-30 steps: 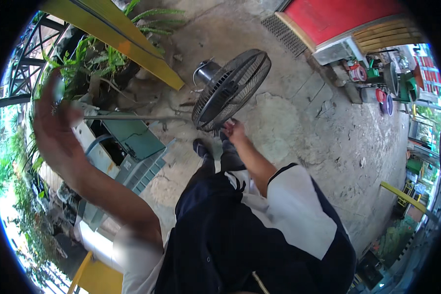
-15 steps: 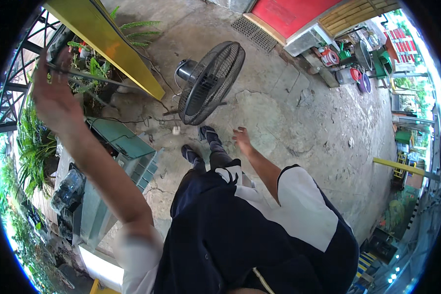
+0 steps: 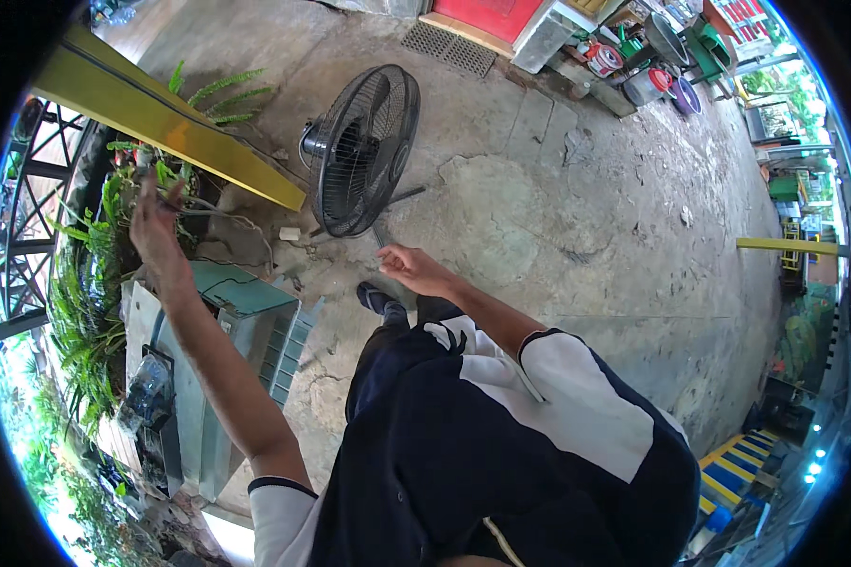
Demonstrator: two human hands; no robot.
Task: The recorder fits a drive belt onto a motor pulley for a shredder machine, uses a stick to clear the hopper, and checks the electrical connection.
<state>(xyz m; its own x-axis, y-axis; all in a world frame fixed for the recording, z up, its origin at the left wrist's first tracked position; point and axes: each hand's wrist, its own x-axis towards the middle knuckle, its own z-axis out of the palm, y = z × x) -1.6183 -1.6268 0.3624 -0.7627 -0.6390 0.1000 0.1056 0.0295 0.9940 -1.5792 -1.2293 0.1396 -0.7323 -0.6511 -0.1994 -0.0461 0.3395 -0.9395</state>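
My left hand [image 3: 158, 234] is raised in front of the potted greenery [image 3: 113, 222] at the left. Its fingers stretch upward, apart from the thumb, and I see nothing held in them. A pale cord [image 3: 241, 219] runs past it toward the floor; whether they touch I cannot tell. My right hand [image 3: 414, 269] hangs in front of my body with loosely bent fingers, holding nothing visible. Just beyond it stands a black pedestal fan [image 3: 364, 151] with a round wire guard, tilted in this view. The right hand looks apart from the fan.
A yellow post [image 3: 180, 123] slants down beside the fan. A small white block [image 3: 290, 233] lies by the fan's foot. Below my left arm is a grey-green metal cabinet [image 3: 246, 288]. Buckets, including a purple basin [image 3: 686, 96], line the far right. A floor grate [image 3: 449, 47] lies before a red door.
My left hand has come down and inward from its raised, blurred position. The right hand has moved left, its fingers more bent. The view has shifted, and the fan appears further left.
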